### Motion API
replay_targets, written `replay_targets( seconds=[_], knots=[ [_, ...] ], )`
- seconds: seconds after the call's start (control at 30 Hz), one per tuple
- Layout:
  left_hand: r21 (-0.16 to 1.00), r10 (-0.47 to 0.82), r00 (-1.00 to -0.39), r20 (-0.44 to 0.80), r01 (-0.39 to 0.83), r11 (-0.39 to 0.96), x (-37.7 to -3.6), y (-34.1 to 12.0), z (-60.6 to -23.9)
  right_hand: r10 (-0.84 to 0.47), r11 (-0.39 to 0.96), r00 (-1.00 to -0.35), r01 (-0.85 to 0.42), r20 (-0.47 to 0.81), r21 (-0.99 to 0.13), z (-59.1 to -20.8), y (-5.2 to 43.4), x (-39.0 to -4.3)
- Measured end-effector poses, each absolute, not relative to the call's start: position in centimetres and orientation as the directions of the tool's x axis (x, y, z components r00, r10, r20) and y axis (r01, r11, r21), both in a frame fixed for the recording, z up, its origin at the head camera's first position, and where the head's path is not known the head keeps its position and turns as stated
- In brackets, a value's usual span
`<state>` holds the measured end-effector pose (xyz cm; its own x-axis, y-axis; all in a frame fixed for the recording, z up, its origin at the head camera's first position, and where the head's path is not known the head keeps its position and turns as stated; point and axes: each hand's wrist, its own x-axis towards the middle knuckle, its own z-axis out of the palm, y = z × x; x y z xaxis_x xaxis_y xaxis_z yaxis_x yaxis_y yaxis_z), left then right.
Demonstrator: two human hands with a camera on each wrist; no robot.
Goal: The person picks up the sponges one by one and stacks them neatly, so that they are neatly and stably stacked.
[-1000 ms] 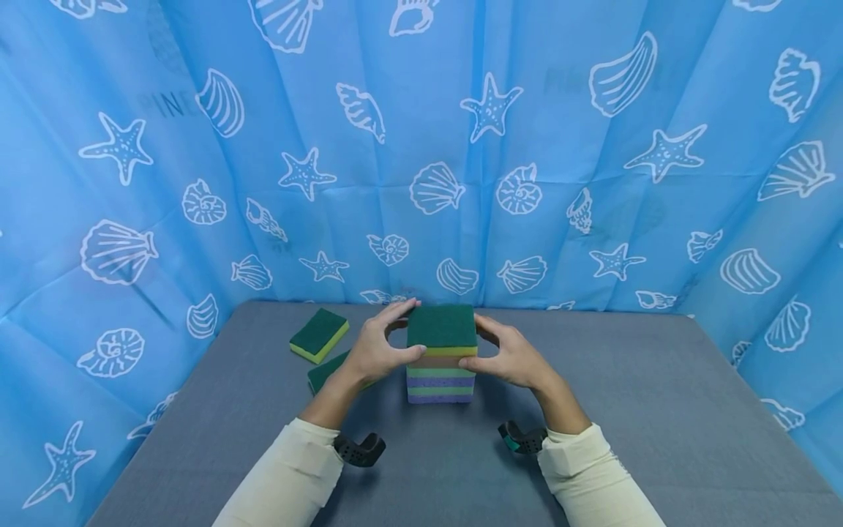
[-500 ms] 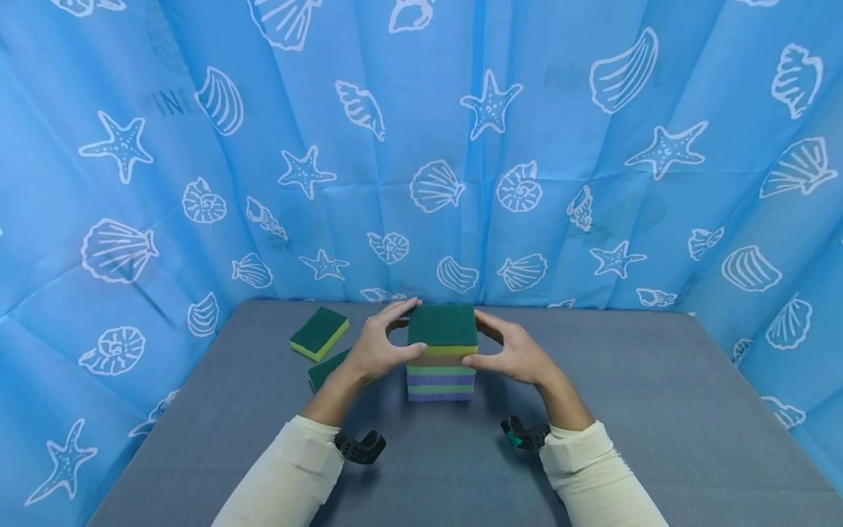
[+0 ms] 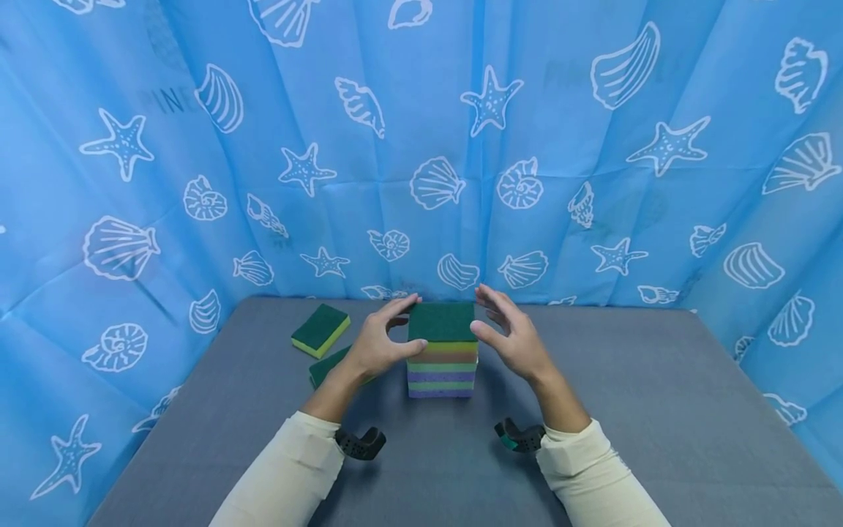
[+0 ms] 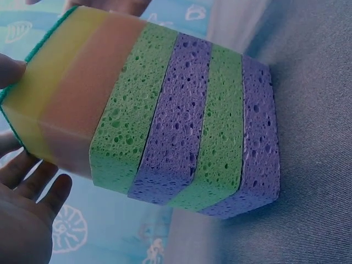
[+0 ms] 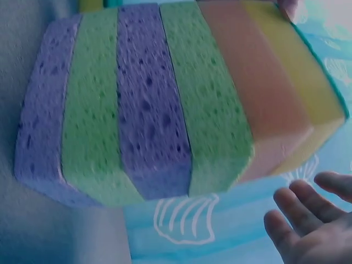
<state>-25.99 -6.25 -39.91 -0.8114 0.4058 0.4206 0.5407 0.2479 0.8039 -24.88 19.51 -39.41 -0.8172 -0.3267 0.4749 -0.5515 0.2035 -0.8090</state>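
Note:
A stack of sponges (image 3: pixel 441 377) stands upright on the table, purple and green layers below an orange-brown one (image 3: pixel 443 358). On top lies a yellow sponge with a dark green scouring pad (image 3: pixel 443 322). My left hand (image 3: pixel 382 340) holds this top sponge at its left side, thumb (image 4: pixel 10 71) at the front edge and fingers towards the back. Beside the stack's right side, my right hand (image 3: pixel 516 340) is spread, its fingers (image 5: pixel 300 209) apart from the sponges in the right wrist view.
Two more green-and-yellow sponges lie left of the stack: one farther back (image 3: pixel 320 331), another (image 3: pixel 326 366) partly hidden behind my left hand. A blue curtain with white shells (image 3: pixel 421 146) hangs along the back of the grey table (image 3: pixel 658 410).
My right hand has let go of the upper stack, its thumb and fingers lifting off and upward. My left hand and the sponges keep their places; the head view tilts slightly.

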Motion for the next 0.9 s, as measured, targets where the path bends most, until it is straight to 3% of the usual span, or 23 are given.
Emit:
replay_targets(
  seconds=[0.23,0.5,0.9],
  knots=[
    [0.788,0.402,-0.807,0.433,0.555,0.267,-26.1,-6.2,-39.9,-0.314,0.255,-0.83,-0.541,0.46,-0.802,-36.9,18.1,-22.9],
    [0.796,0.41,-0.803,0.432,0.553,0.244,-25.9,-6.2,-40.0,-0.331,0.29,-0.82,-0.559,0.466,-0.777,-40.0,18.3,-24.9],
    [0.792,0.402,-0.804,0.438,0.557,0.25,-25.7,-6.4,-40.2,-0.336,0.311,-0.832,-0.54,0.441,-0.782,-40.3,18.5,-25.0]
  ],
)
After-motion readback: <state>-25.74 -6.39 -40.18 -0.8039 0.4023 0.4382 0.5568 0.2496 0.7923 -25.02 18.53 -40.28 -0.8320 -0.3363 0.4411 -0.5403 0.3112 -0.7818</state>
